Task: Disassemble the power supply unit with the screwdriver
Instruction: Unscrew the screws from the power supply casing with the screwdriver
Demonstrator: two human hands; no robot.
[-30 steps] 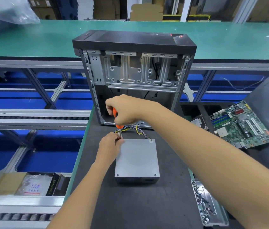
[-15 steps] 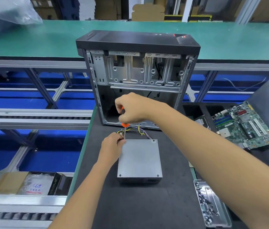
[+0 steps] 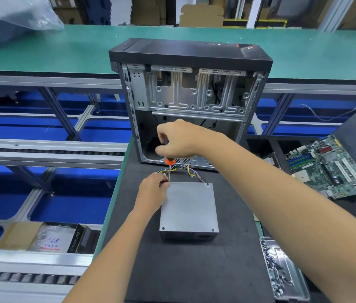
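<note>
The PSU [image 3: 189,207] lies flat on the black mat of the desk [image 3: 194,270], just in front of the open case [image 3: 190,101], its wire bundle [image 3: 191,170] trailing from the far edge toward the case. My right hand [image 3: 179,139] has its fingers curled round the handle of the screwdriver [image 3: 169,166], with the orange collar showing just below the palm and the shaft standing nearly upright over the far left corner of the lid. My left hand [image 3: 153,188] sits at that same corner, fingertips pinched round the lower shaft to steady the tip; the screw itself is hidden behind them, so I cannot tell how far out it is. Screws still show at the far right corner and at both near corners, so I judge this to be the first of four. To do it well, I should keep the shaft in line with the screw, press down firmly while turning so the tip does not cam out, and let my left fingers guide without dragging on the shaft. The box is free on the mat and could twist, so the left hand should also bear down on the lid. When the screw comes loose I should catch it for the tray [image 3: 282,272] of screws at my right, and keep the wires away from the tip.
</note>
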